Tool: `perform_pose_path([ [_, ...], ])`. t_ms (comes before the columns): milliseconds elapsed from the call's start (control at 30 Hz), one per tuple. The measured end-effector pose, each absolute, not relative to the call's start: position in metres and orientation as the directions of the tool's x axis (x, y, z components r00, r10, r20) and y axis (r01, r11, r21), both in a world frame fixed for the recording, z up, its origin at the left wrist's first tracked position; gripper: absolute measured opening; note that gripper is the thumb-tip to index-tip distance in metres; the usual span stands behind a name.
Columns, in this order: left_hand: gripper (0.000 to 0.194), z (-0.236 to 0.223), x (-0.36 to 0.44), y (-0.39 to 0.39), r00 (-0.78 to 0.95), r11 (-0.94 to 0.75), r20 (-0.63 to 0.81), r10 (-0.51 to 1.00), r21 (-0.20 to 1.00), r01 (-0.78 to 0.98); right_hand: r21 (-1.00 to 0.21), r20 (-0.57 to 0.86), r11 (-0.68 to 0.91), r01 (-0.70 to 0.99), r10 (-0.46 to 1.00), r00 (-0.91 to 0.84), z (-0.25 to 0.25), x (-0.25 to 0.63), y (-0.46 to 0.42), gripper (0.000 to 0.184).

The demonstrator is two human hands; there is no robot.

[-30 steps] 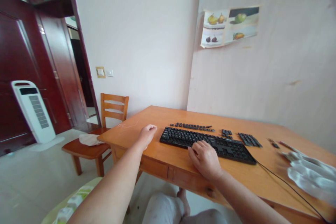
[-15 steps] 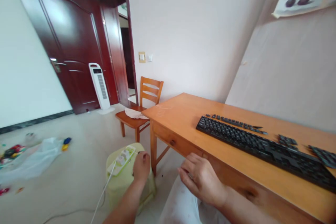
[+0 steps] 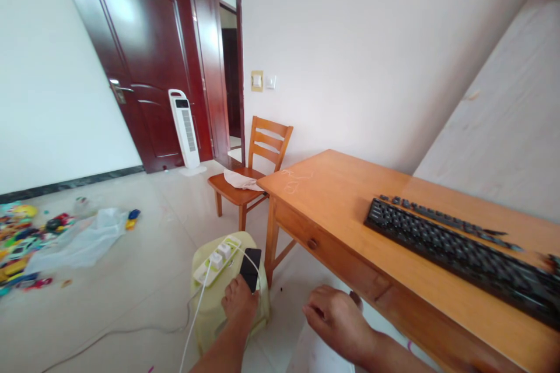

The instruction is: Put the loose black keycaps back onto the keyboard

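A dark-screened smartphone is at the right side of a pale yellow-green plastic stool. My left hand is at the phone's lower end, with its fingers curled against it; its underside grip is partly hidden. A white cable curves over to the phone's right side from a white and green power strip on the same stool, where white plug adapters sit. My right hand is loosely curled over my lap, beside the table's front edge, with nothing visible in it.
The wooden table on the right bears a black keyboard and a row of loose keycaps. A wooden chair stands behind the stool. Toys and a plastic sheet lie on the floor at left. A grey cord crosses the floor.
My view has turned right to left, so the scene sits further right. My left hand has come down to the phone, which now shows. The right hand stays curled.
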State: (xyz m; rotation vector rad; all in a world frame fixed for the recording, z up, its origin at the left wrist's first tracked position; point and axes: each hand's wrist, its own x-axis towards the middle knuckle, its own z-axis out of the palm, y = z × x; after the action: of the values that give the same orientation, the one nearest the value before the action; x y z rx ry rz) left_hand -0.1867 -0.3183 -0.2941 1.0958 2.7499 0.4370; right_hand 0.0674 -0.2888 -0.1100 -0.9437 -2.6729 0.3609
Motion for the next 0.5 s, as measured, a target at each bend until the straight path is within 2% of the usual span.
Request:
perform_pose_path([
  [167, 0.065, -0.299, -0.187, -0.307, -0.712, 0.691, -0.037, 0.701, 0.283, 0.666, -0.356, 0.126, 0.742, 0.568, 0.640, -0.758, -0.122, 0.057, -0.282, 0.024],
  [300, 0.063, -0.294, -0.185, -0.302, -0.728, 0.707, -0.046, 0.684, 0.286, 0.647, -0.372, 0.081, 0.739, 0.562, 0.629, -0.773, -0.126, 0.049, -0.278, 0.026],
  [500, 0.065, -0.279, -0.189, -0.306, -0.812, 0.791, -0.111, 0.574, 0.330, 0.514, -0.385, 0.059, 0.730, 0.564, 0.630, -0.774, -0.130, 0.045, -0.277, 0.026],
])
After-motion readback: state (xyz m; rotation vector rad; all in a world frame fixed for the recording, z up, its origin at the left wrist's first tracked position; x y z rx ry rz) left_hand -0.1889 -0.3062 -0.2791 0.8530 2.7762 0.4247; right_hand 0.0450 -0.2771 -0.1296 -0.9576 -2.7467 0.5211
